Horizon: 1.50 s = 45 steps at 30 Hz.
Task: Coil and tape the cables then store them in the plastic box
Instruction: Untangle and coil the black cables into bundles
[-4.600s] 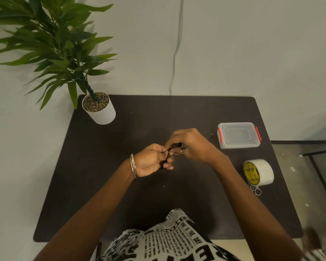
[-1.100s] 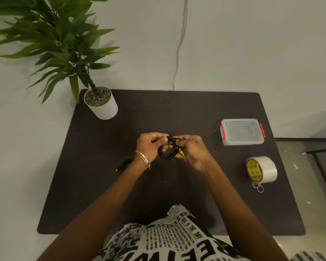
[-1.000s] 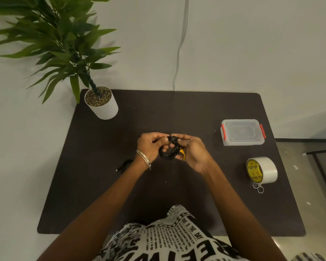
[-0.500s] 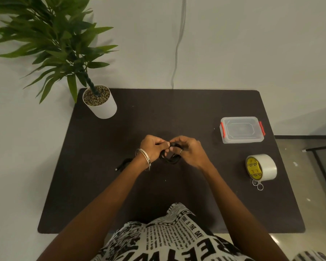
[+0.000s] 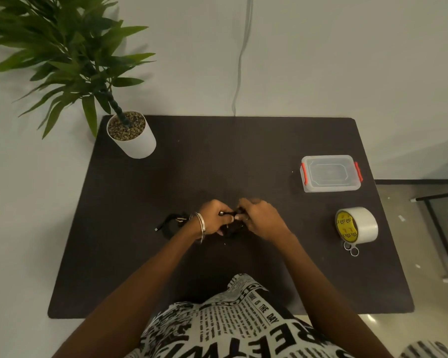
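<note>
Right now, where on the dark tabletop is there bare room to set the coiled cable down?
Bare patches: the wide back strip of the dark tabletop between the white plant pot and the clear plastic box with red latches; the front left corner. Crowded: the right edge, with the box, the white tape roll and small metal rings; the centre, where both hands work the black cable; a second black cable beside the left wrist.

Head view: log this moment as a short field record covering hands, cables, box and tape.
left hand: grips black cable
right hand: grips the same cable
second cable: lies on table, by left wrist
plastic box: lid on, right far side
tape roll: on its side, nearer than the box, untouched
potted plant: far left corner
</note>
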### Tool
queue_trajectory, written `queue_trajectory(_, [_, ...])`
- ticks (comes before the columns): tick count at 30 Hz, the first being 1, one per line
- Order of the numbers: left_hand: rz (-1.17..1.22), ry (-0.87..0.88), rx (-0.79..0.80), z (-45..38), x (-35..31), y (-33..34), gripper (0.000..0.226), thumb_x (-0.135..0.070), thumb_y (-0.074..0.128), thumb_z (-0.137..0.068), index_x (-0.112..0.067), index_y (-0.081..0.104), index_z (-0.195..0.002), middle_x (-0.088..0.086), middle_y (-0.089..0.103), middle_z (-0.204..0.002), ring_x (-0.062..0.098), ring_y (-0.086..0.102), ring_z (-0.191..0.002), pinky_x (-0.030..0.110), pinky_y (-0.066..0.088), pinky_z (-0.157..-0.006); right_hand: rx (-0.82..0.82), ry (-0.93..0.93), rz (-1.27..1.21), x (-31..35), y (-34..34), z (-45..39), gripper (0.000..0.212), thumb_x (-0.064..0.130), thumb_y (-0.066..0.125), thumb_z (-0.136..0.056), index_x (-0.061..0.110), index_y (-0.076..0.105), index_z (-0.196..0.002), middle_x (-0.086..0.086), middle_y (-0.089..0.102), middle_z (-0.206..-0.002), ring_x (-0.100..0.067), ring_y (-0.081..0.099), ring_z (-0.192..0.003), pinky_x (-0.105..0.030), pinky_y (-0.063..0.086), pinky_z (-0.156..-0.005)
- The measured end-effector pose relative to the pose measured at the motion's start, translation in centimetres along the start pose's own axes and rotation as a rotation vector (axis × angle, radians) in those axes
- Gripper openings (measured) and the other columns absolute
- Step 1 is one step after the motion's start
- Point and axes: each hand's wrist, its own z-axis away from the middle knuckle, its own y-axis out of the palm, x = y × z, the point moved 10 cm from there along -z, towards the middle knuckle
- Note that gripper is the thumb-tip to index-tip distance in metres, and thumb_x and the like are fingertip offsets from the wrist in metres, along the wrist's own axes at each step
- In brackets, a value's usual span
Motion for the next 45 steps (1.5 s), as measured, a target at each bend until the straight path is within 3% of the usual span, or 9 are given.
queue_trajectory(5, [0.021,-0.034,-0.145,-0.4,0.9,-0.6,0.019,-0.011,0.061,-0.089,-0.004,0.068,-0.105,0.012,0.068,-0.087,0.016,0.065,-0.068,0.021,0.055,-0.051,-0.222,-0.169,0.234,2.8,-0.5,0.3,0.022,0.005,0.081,-0.062,0.005,0.066,-0.078,-0.011,0.061,-0.078,-0.026,0.058,-0.07,-0.032,0.049,-0.057])
queue_trajectory(9, [0.02,-0.002,-0.178,-0.5,1.3,-1.1,0.026,-0.008,0.058,-0.09,-0.008,0.065,-0.115,0.014,0.07,-0.098,0.021,0.067,-0.081,0.026,0.057,-0.062,-0.083,-0.086,0.099,1.9,0.6,-0.1,0.024,0.003,0.073,-0.074,0.001,0.063,-0.096,-0.015,0.064,-0.09,-0.031,0.063,-0.08,-0.034,0.052,-0.064])
queue_trajectory(12, [-0.08,0.048,-0.192,-0.6,1.2,-1.5,0.027,-0.011,0.059,-0.089,-0.013,0.065,-0.115,0.009,0.07,-0.1,0.014,0.064,-0.083,0.023,0.052,-0.07,0.062,0.056,-0.122,-0.1,1.4,-0.7,0.018,0.017,0.062,-0.089,0.009,0.061,-0.105,-0.01,0.064,-0.1,-0.026,0.061,-0.091,-0.031,0.045,-0.073])
queue_trajectory(17, [-0.265,0.126,-0.151,-0.9,0.9,-1.1,0.029,-0.009,0.058,-0.089,-0.01,0.064,-0.117,0.011,0.067,-0.109,0.02,0.061,-0.1,0.023,0.043,-0.085,0.306,0.425,-0.824,-2.8,4.2,-0.5,0.015,0.016,0.057,-0.094,0.009,0.061,-0.107,-0.009,0.064,-0.077,-0.014,0.063,-0.063,-0.028,0.057,-0.058])
queue_trajectory(20, [-0.246,0.099,-0.132,-1.3,1.3,-0.6,0.029,-0.009,0.055,-0.091,-0.012,0.064,-0.118,0.008,0.067,-0.105,0.016,0.06,-0.092,0.021,0.044,-0.081,0.335,0.552,-0.987,-4.1,5.6,-0.1,0.013,0.011,0.052,-0.096,0.008,0.062,-0.104,-0.004,0.057,-0.072,-0.012,0.058,-0.061,-0.027,0.055,-0.056])
queue_trajectory(23, [-0.18,0.041,-0.139,-1.8,2.5,-0.6,0.026,-0.006,0.056,-0.09,-0.008,0.066,-0.114,0.015,0.07,-0.098,0.014,0.06,-0.078,0.021,0.047,-0.067,0.28,0.473,-0.799,-5.0,6.1,-0.5,0.01,0.011,0.053,-0.096,0.013,0.062,-0.1,-0.003,0.06,-0.079,-0.011,0.059,-0.067,-0.03,0.056,-0.066])
queue_trajectory(29, [-0.289,-0.007,-0.257,-2.8,3.8,-1.1,0.029,-0.01,0.061,-0.086,-0.014,0.067,-0.115,0.014,0.059,-0.111,0.027,0.056,-0.105,0.025,0.037,-0.091,0.071,0.415,-0.626,-5.1,6.5,-0.5,0.026,0.014,0.063,-0.09,0.011,0.062,-0.116,-0.003,0.067,-0.1,-0.015,0.064,-0.092,-0.03,0.053,-0.085])
queue_trajectory(41, [-0.061,-0.071,-0.469,-0.9,6.9,-3.6,0.027,-0.016,0.067,-0.084,-0.011,0.067,-0.111,0.008,0.06,-0.1,0.012,0.055,-0.079,0.021,0.043,-0.079,-0.131,0.484,-0.63,-5.8,7.0,-0.1,0.025,0.03,0.062,-0.091,0.014,0.066,-0.11,-0.001,0.067,-0.094,-0.009,0.062,-0.084,-0.023,0.051,-0.077])
queue_trajectory(45, [0.075,-0.132,-0.513,-0.3,8.2,-3.6,0.021,-0.014,0.063,-0.086,-0.013,0.069,-0.106,0.006,0.066,-0.105,0.018,0.062,-0.09,0.028,0.049,-0.086,-0.143,0.487,-0.668,-5.8,7.0,0.2,0.024,0.029,0.061,-0.091,0.015,0.067,-0.11,-0.004,0.068,-0.094,-0.012,0.063,-0.086,-0.028,0.053,-0.079])
